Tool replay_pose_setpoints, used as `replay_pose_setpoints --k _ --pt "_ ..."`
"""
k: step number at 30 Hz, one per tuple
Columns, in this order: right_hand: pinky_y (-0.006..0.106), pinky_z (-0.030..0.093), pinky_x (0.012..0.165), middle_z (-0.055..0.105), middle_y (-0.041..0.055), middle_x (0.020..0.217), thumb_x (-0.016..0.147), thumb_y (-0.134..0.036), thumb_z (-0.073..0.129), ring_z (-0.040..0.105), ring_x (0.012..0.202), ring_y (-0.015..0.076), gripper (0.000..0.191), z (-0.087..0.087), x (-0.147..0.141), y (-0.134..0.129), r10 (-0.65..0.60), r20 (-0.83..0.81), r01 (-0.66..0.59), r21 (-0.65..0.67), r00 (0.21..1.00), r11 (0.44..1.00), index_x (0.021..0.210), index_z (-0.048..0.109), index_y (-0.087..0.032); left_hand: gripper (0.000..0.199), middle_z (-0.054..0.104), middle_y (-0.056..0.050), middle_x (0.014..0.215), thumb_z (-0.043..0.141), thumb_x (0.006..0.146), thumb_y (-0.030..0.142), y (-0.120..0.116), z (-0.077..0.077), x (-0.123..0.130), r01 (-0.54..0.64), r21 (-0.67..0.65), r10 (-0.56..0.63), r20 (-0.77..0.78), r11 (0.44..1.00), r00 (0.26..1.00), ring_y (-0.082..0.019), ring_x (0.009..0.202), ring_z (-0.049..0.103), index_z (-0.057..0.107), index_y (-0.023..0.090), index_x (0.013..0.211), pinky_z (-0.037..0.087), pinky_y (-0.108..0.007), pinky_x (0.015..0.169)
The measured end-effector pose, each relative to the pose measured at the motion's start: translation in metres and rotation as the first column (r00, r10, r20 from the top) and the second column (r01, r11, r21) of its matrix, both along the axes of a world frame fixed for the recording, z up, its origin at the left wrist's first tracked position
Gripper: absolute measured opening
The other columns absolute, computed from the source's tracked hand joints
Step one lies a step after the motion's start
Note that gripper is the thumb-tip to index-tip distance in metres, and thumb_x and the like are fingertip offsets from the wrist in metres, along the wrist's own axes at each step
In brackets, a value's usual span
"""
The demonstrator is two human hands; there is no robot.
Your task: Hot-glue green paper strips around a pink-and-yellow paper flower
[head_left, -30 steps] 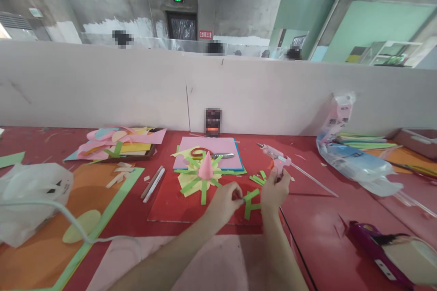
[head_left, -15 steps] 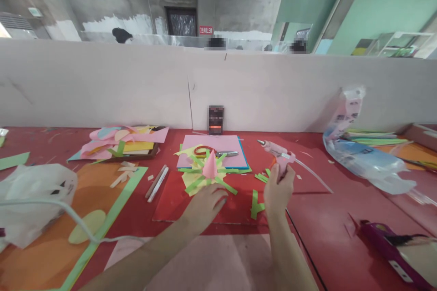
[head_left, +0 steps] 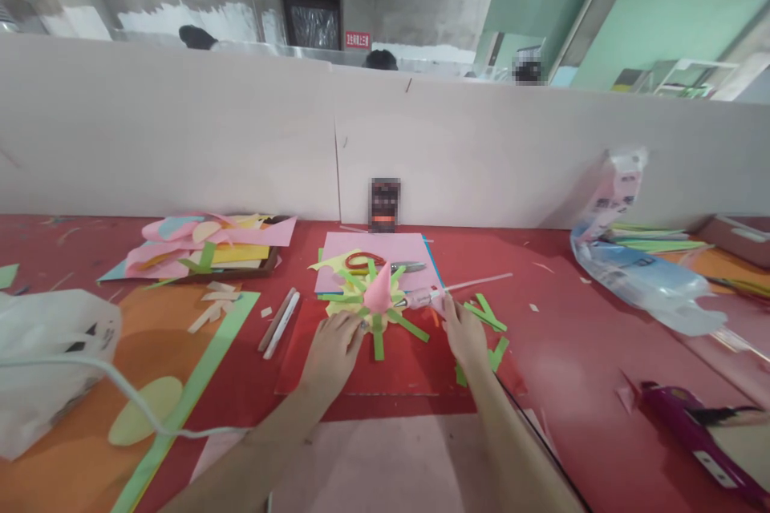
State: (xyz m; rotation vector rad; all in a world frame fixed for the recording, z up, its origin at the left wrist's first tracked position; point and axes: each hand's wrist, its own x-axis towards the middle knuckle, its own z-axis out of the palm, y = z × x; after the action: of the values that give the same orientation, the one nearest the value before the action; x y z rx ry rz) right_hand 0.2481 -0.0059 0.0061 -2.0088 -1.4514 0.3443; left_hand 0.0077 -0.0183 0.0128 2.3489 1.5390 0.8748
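Observation:
A paper craft stands on the red board (head_left: 385, 377) in front of me: a pink paper cone (head_left: 378, 288) on a yellow paper base, with several green paper strips (head_left: 415, 327) fanning outward. My left hand (head_left: 330, 349) is at its near-left edge, fingers bent and closed on the paper; the fingertips are partly hidden. In my right hand (head_left: 466, 337) is a pink hot glue gun (head_left: 426, 298), gripped by its handle. Its nozzle points left, close to the cone's foot; whether it touches, I cannot tell. A clear glue stick (head_left: 481, 280) extends from its back.
Red-handled scissors (head_left: 409, 266) lie on pink paper (head_left: 385, 242) behind the craft. Loose green strips (head_left: 487, 313) are beside my right hand. Two pens (head_left: 281, 326), a tray of paper scraps (head_left: 265, 263) and a white bag (head_left: 54, 369) are left. A plastic bag (head_left: 650, 280) lies right.
The glue gun has moved left and down, from the right of the craft to the cone's foot. My left hand has shifted left, and another green strip now shows at the craft's front.

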Motion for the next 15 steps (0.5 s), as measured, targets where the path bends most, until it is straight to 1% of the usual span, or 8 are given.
replay_pose_setpoints --k 3,5,7,8,10,12,15 --pt "0.028 0.039 0.061 0.062 0.0121 0.081 0.082 -0.031 0.033 0.055 0.072 0.0207 0.035 -0.003 0.001 0.0 0.048 0.147 -0.052 0.022 0.988 0.998 0.097 0.06 -0.015 0.023 0.06 -0.005 0.092 0.036 0.088 0.023 0.0 -0.001 -0.001 0.0 -0.015 0.0 -0.011 1.0 1.0 -0.019 0.087 0.053 0.059 0.02 0.089 0.04 -0.033 0.077" --pt "0.029 0.039 0.063 0.061 0.0143 0.091 0.079 -0.024 0.036 0.054 0.076 0.0216 0.034 -0.004 0.0 -0.001 0.075 0.226 -0.082 0.02 0.971 0.996 0.103 0.058 -0.013 0.023 0.059 -0.005 0.091 0.036 0.088 0.023 0.0 -0.002 -0.001 0.002 -0.026 -0.002 -0.007 1.0 1.0 -0.019 0.086 0.054 0.059 0.02 0.088 0.041 -0.032 0.076" --pt "0.029 0.038 0.063 0.06 0.0147 0.096 0.078 -0.022 0.037 0.054 0.078 0.0217 0.034 -0.003 -0.002 -0.002 0.08 0.27 -0.081 -0.008 0.96 0.997 0.105 0.057 -0.013 0.023 0.059 -0.005 0.091 0.036 0.088 0.022 0.0 -0.002 0.0 0.014 -0.033 -0.014 -0.002 0.999 1.0 -0.019 0.086 0.054 0.059 0.02 0.088 0.041 -0.032 0.076" --pt "0.028 0.038 0.063 0.061 0.0141 0.095 0.08 -0.024 0.037 0.055 0.077 0.0215 0.033 -0.002 -0.004 -0.003 0.071 0.281 -0.067 -0.027 0.957 0.997 0.104 0.058 -0.014 0.023 0.059 -0.005 0.091 0.036 0.088 0.022 0.0 -0.002 0.0 0.019 -0.032 -0.019 0.0 0.999 1.0 -0.019 0.086 0.053 0.059 0.02 0.088 0.04 -0.032 0.076" --pt "0.027 0.037 0.06 0.062 0.0111 0.085 0.083 -0.035 0.034 0.056 0.072 0.0206 0.034 0.0 -0.008 -0.004 0.02 0.246 -0.001 -0.079 0.969 0.997 0.098 0.059 -0.018 0.021 0.059 -0.005 0.092 0.037 0.087 0.02 0.001 -0.003 -0.001 0.024 -0.025 -0.024 0.009 0.999 1.0 -0.019 0.087 0.053 0.058 0.02 0.088 0.04 -0.032 0.077" --pt "0.027 0.036 0.058 0.062 0.0076 0.077 0.084 -0.05 0.028 0.057 0.068 0.0203 0.042 0.004 -0.013 -0.006 -0.034 0.188 0.059 -0.13 0.982 0.99 0.093 0.058 -0.021 0.019 0.059 -0.004 0.093 0.039 0.086 0.019 0.001 -0.003 -0.001 0.025 -0.018 -0.024 0.028 1.0 0.999 -0.019 0.089 0.053 0.058 0.02 0.089 0.04 -0.033 0.077" --pt "0.026 0.035 0.06 0.063 0.0049 0.082 0.078 -0.06 0.033 0.058 0.074 0.0202 0.046 0.01 -0.018 -0.008 -0.02 0.117 0.037 -0.139 0.993 0.99 0.095 0.055 -0.024 0.017 0.059 -0.003 0.093 0.041 0.085 0.017 0.0 -0.004 -0.001 0.031 -0.015 -0.03 0.059 0.999 0.998 -0.018 0.089 0.053 0.057 0.02 0.089 0.04 -0.032 0.078"
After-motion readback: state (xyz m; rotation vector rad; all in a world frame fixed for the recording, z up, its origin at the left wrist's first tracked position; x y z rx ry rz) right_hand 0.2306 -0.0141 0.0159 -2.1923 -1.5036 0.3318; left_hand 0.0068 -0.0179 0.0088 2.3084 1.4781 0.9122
